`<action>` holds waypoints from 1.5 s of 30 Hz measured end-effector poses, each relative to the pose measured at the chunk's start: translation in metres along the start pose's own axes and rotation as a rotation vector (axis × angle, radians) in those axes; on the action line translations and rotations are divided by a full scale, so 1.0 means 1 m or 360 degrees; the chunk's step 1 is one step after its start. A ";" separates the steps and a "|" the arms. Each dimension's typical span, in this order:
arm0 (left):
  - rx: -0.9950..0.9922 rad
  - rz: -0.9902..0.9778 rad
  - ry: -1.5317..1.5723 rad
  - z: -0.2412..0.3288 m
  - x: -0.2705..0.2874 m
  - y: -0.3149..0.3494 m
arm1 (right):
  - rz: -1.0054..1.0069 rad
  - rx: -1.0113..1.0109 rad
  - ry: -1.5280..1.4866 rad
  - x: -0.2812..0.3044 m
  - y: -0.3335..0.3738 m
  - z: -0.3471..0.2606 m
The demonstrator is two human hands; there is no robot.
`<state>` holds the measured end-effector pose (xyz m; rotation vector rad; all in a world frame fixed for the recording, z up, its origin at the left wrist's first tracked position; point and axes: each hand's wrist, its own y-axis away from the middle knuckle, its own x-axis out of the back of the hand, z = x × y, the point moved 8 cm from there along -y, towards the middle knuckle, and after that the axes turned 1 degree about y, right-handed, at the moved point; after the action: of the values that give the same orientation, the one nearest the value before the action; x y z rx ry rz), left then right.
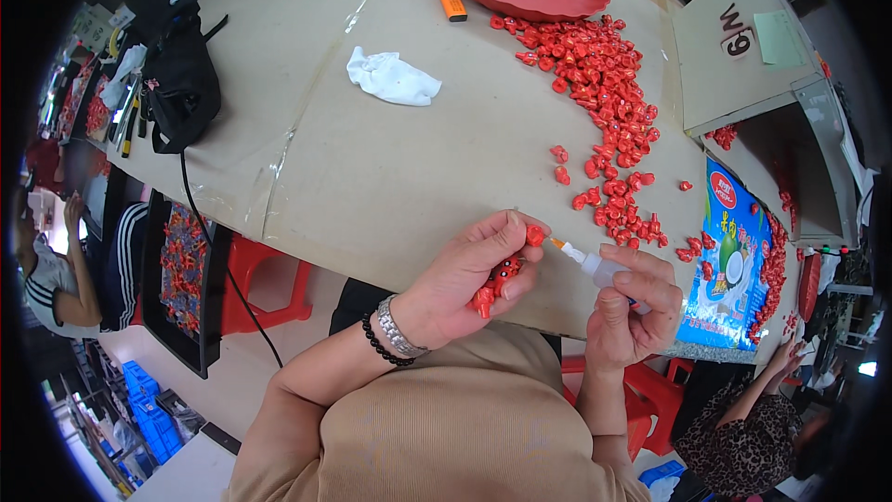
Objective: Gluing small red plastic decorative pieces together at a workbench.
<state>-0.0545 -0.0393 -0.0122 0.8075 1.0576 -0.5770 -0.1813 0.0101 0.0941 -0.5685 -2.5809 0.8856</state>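
Observation:
Small glossy red pieces are in my left hand (455, 274), whose fingers are closed. One red piece (535, 235) is pinched between thumb and forefinger, and a few more, such as a red piece with dark spots (506, 270), sit lower in the curled fingers. My right hand (632, 316) is closed around a small white squeeze bottle (606, 271) with a thin pointed nozzle. The orange-tinted nozzle tip points left at the pinched piece and is very close to it; whether they touch I cannot tell. Both hands are above the table's near edge.
A long heap of red pieces (604, 84) curves along the table's right, below a red scalloped tray (557, 0). A white cloth (392, 77), an orange lighter (452, 2), a black bag (181, 84) and a blue printed sheet (720, 288) lie around. Other people sit at both sides.

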 end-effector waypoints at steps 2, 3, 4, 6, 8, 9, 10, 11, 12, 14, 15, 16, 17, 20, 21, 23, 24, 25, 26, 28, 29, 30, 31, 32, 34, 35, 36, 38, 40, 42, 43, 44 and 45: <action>0.0005 -0.0005 0.0000 -0.001 0.000 0.000 | -0.0006 -0.0010 0.0002 -0.001 0.001 0.001; 0.0010 -0.0001 -0.0001 -0.001 0.001 0.000 | -0.0007 -0.0020 0.0001 -0.001 0.002 0.002; 0.0012 0.0005 -0.0004 -0.001 0.001 0.000 | -0.0007 -0.0030 -0.0002 -0.001 0.002 0.003; 0.0009 -0.0010 -0.0007 -0.001 0.000 0.000 | -0.0004 -0.0016 -0.0016 -0.001 0.002 0.004; 0.0005 -0.0016 -0.0008 0.000 0.000 0.000 | -0.0006 -0.0002 -0.0014 -0.001 0.002 0.004; 0.0005 -0.0015 -0.0008 0.000 -0.001 0.000 | -0.0008 0.0005 -0.0004 -0.001 0.001 0.003; 0.0005 -0.0014 -0.0009 0.000 -0.001 0.000 | -0.0010 0.0013 0.0005 -0.001 0.001 0.002; 0.0008 -0.0010 -0.0006 0.001 -0.001 0.000 | -0.0001 0.0014 0.0001 0.000 0.001 0.002; 0.0010 -0.0007 -0.0004 0.001 -0.001 0.000 | 0.0008 0.0014 -0.0003 0.001 0.001 0.002; 0.0011 -0.0007 -0.0003 0.001 -0.001 0.000 | 0.0015 0.0008 -0.0015 0.002 0.001 0.001; 0.0007 -0.0009 -0.0004 0.001 -0.001 0.000 | 0.0011 0.0001 -0.0025 0.002 0.001 0.001; 0.0003 -0.0011 -0.0007 0.001 -0.001 0.000 | 0.0007 -0.0006 -0.0036 0.002 0.001 0.002; 0.0007 -0.0012 -0.0007 0.001 -0.001 0.000 | -0.0003 -0.0009 -0.0027 0.001 0.001 0.002; 0.0009 -0.0023 0.0003 0.000 0.000 -0.001 | -0.0028 -0.0019 -0.0013 0.000 0.001 0.004; 0.0006 -0.0033 0.0011 0.000 0.000 -0.001 | -0.0030 -0.0023 -0.0015 0.000 0.001 0.005; 0.0005 -0.0034 0.0011 0.000 0.000 -0.001 | -0.0012 -0.0012 -0.0022 0.001 0.001 0.004; 0.0006 -0.0023 0.0003 0.001 0.000 -0.001 | 0.0007 0.0003 -0.0029 0.002 0.001 0.003; 0.0007 -0.0013 -0.0005 0.001 0.000 0.000 | 0.0025 0.0018 -0.0037 0.003 0.000 0.002; 0.0000 -0.0007 -0.0003 0.001 0.000 -0.001 | 0.0018 0.0040 -0.0011 0.004 0.000 0.001; -0.0012 0.0004 -0.0001 0.002 0.001 -0.001 | 0.0006 0.0082 0.0041 0.006 0.000 -0.001; -0.0015 0.0000 0.0002 0.002 0.000 0.000 | 0.0013 0.0066 0.0025 0.006 0.000 0.000; -0.0019 -0.0003 0.0005 0.003 -0.001 0.000 | 0.0020 0.0050 0.0008 0.006 0.001 0.001; -0.0021 -0.0010 0.0008 0.003 -0.002 0.000 | 0.0028 0.0035 -0.0005 0.006 0.001 0.002; -0.0020 -0.0027 0.0010 0.003 -0.002 0.000 | 0.0024 0.0023 -0.0002 0.005 0.002 0.003; -0.0021 -0.0058 0.0014 0.002 -0.001 -0.001 | 0.0015 -0.0004 -0.0002 0.005 0.003 0.004; -0.0020 -0.0060 0.0017 0.002 -0.001 -0.001 | 0.0007 -0.0023 -0.0006 0.004 0.003 0.005; -0.0019 -0.0061 0.0020 0.002 -0.001 -0.001 | -0.0001 -0.0042 -0.0010 0.003 0.003 0.005; -0.0020 -0.0067 0.0030 0.002 -0.001 0.000 | -0.0014 -0.0058 -0.0017 0.002 0.002 0.006; -0.0016 -0.0077 0.0044 0.002 -0.001 -0.001 | -0.0019 -0.0052 -0.0016 0.002 0.002 0.007; -0.0019 -0.0091 0.0049 0.002 -0.001 -0.001 | 0.0019 -0.0029 -0.0021 0.005 0.003 0.006; -0.0024 -0.0096 0.0051 0.002 -0.001 -0.001 | 0.0036 -0.0018 -0.0027 0.006 0.003 0.005; -0.0033 -0.0099 0.0055 0.003 0.000 -0.001 | 0.0045 -0.0038 -0.0049 0.007 0.005 0.006; -0.0042 -0.0102 0.0059 0.003 0.000 -0.001 | 0.0054 -0.0058 -0.0071 0.009 0.006 0.007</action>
<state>-0.0537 -0.0421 -0.0118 0.7659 1.1260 -0.6030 -0.1903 0.0155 0.0869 -0.6112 -2.6395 0.8730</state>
